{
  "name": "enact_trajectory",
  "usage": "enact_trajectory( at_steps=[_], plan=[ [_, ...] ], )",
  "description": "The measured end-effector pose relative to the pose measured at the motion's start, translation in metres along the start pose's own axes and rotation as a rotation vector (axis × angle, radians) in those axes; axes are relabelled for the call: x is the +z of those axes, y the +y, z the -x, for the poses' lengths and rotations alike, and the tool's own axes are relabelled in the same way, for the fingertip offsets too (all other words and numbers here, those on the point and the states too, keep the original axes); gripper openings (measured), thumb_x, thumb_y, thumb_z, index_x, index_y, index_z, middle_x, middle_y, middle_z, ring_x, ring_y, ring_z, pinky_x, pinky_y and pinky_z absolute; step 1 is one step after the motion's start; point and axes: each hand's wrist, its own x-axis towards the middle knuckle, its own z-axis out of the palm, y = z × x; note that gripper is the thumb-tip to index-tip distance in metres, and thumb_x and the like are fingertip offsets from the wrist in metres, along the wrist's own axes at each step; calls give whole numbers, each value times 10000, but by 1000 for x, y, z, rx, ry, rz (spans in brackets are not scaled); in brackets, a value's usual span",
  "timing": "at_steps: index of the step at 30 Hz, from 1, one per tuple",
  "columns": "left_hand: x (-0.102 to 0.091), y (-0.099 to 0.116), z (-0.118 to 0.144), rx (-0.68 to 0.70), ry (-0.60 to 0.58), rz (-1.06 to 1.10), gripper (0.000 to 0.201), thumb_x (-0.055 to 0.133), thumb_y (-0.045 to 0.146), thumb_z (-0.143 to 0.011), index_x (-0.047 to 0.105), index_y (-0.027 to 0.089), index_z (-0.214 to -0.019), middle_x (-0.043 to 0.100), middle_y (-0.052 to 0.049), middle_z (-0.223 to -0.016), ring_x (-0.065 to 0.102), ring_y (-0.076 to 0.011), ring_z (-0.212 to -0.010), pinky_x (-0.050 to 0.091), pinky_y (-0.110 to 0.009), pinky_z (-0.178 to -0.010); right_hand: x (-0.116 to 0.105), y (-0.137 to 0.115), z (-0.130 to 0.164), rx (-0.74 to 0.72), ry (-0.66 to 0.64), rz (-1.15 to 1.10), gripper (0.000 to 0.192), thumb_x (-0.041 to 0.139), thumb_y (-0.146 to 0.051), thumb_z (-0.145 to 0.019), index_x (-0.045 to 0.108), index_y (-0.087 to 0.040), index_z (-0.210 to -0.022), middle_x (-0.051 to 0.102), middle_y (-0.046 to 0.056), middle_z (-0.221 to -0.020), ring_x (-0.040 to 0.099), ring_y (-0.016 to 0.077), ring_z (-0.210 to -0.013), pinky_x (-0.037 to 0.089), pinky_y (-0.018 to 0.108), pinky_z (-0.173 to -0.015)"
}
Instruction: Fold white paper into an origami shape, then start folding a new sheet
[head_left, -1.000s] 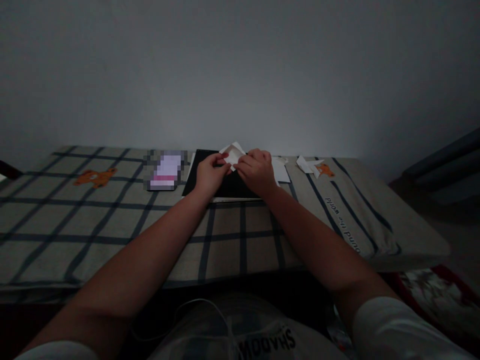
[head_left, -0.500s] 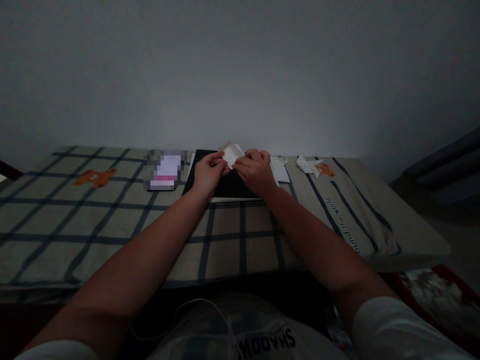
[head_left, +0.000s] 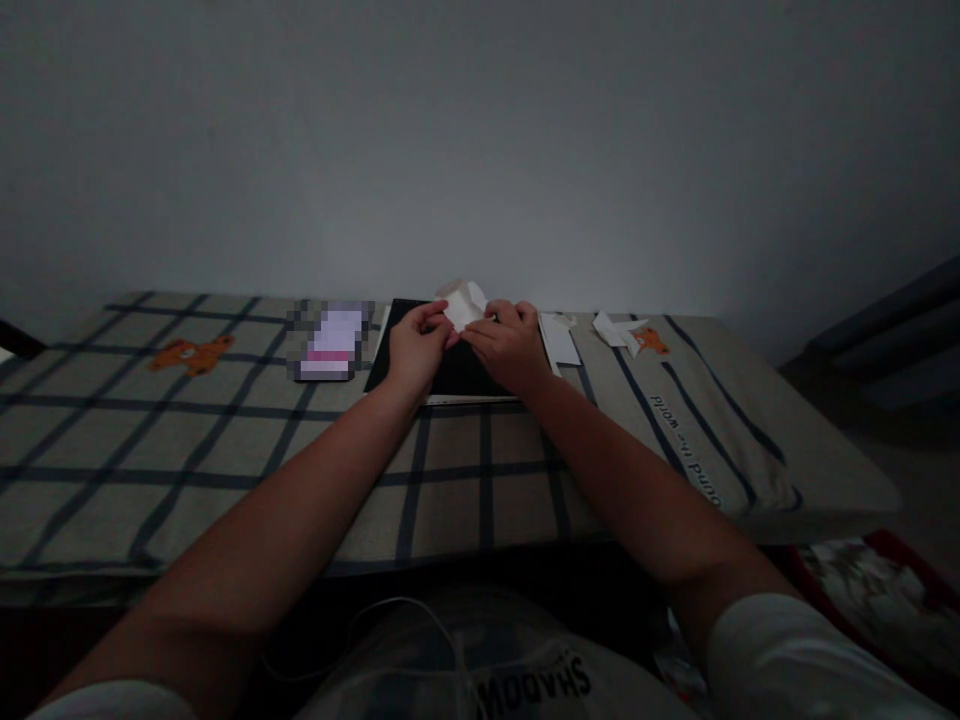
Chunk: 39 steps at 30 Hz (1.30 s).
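A small piece of creased white paper (head_left: 465,304) is held up between my two hands, over a black-covered notebook (head_left: 472,375) lying on the table. My left hand (head_left: 417,345) pinches the paper's lower left edge between thumb and fingers. On the other side, my right hand (head_left: 512,342) has its fingers closed on the lower right part and covers some of it. The fingertips of both hands nearly meet at the bottom of the paper. Light pages show along the notebook's near edge.
A phone (head_left: 330,342), its screen blurred, lies left of the notebook. To the right are a white slip (head_left: 562,341) and a folded paper piece (head_left: 616,331). A checked cloth (head_left: 247,440) covers the table, which meets a wall. A red bin (head_left: 892,555) stands below right.
The paper has shifted in my fingers and now looks more bent and rounded at the top. Both hands stay in nearly the same place, with small finger movements.
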Motion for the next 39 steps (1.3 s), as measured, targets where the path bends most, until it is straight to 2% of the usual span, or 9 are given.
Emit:
enact_trajectory(
  at_steps=[8,15,27,33,39],
  plan=[
    [2,6,2,-94,49,5,229,678,82,-708,691,119,-934,684,-34,-724,640,-107,-607,581,-235,-640,2,4,1,-10,11,-9,228,512,-285,-995,738,-256,-1005,752,17,-1032,495,253,-1120,229,428,-911],
    [0,6,0,-85,62,0,249,725,66,-668,699,128,-908,658,-7,-684,621,-94,-602,569,-216,-633,2,6,2,-33,-4,-25,202,534,-295,-987,733,-277,-1019,749,7,-1029,488,251,-1135,223,438,-926],
    [1,11,1,-139,34,21,193,676,69,-740,609,139,-907,673,-12,-700,636,-94,-568,564,-213,-610,3,6,2,-36,-12,-33,211,528,-264,-983,736,-271,-1016,751,25,-1020,478,259,-1144,218,443,-936],
    [2,6,0,-179,74,84,329,721,61,-698,469,189,-868,616,35,-681,641,-99,-597,574,-220,-626,4,8,2,-33,-5,-25,223,518,-275,-990,739,-258,-1009,751,35,-1022,481,261,-1177,215,447,-950],
    [0,-3,-7,-164,112,96,433,732,-30,-624,433,198,-839,574,41,-699,637,-113,-668,583,-234,-659,4,9,2,-33,-6,-46,235,515,-275,-994,744,-282,-1042,754,11,-1069,489,249,-1210,208,464,-1003]
  ],
)
